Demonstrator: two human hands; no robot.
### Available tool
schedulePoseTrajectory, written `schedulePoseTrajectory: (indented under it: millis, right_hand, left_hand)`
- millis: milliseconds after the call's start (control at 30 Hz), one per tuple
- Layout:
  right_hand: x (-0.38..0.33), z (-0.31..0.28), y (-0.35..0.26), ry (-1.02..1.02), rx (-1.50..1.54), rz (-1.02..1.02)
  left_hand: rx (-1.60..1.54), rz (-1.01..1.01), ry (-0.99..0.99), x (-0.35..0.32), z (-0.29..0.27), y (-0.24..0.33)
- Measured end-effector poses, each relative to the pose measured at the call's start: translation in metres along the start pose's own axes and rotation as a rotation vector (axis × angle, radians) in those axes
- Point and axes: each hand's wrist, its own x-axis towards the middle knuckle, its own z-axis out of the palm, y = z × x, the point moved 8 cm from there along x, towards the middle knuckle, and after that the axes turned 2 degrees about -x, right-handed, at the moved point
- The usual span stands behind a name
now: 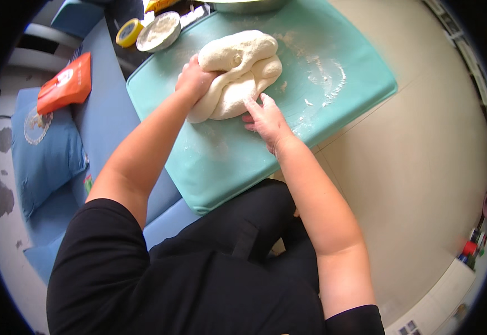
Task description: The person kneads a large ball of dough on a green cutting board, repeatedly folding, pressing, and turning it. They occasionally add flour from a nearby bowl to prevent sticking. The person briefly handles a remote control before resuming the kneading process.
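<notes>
A large lump of pale dough [235, 97], folded with deep creases and a thick roll along its far side, lies on a turquoise table cover [333, 50]. At its left side my left hand [195, 81] grips the dough, some of its fingers hidden by the dough. My right hand [267, 120] rests against the near right edge of the dough with its fingers stretched out and apart. White flour is smeared on the cover [198, 195] around the dough, mostly to the right.
Beyond the dough stand a bowl of flour [159, 32], a yellow roll of tape [129, 32] and part of a metal bowl [249, 6]. To the left is a blue sofa [106, 72] with a blue cushion [48, 151] and an orange bag [66, 84]. Beige tiled floor [422, 167] lies right.
</notes>
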Motion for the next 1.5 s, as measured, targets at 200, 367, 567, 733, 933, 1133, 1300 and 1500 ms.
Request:
schedulePoseTrajectory:
  millis: [200, 367, 567, 733, 933, 1133, 1300, 1500]
  right_hand:
    - [-0.047, 0.038, 0.035, 0.061, 0.112, -0.138]
    - [-0.077, 0.026, 0.045, 0.179, 0.008, -0.060]
    - [-0.071, 0.011, 0.043, 0.362, 0.062, -0.048]
    - [-0.042, 0.013, 0.021, 0.371, 0.068, -0.079]
    - [-0.080, 0.144, -0.055, 0.435, -1.362, -0.630]
    - [-0.060, 0.181, -0.001, 0.076, -1.721, -0.426]
    - [-0.062, 0.207, 0.014, -0.057, -1.919, -0.588]
    - [-0.102, 0.096, -0.055, -0.024, -0.992, -1.076]
  left_hand:
    - [-0.060, -0.139, 0.020, -0.047, -0.008, -0.032]
    - [-0.752, -0.031, -0.435, -0.139, 0.009, -0.049]
    - [-0.445, 0.124, -0.387, -0.153, -0.030, -0.088]
    - [-1.235, -0.158, -0.527, -0.128, -0.010, -0.076]
    - [-1.028, -0.237, -0.687, -0.096, -0.011, -0.100]
    - [-0.288, 0.624, -0.097, -0.062, -0.087, 0.016]
    - [0.172, 0.955, -0.333, -0.073, -0.023, 0.042]
    - [0.116, 0.867, -0.257, -0.069, -0.036, 0.013]
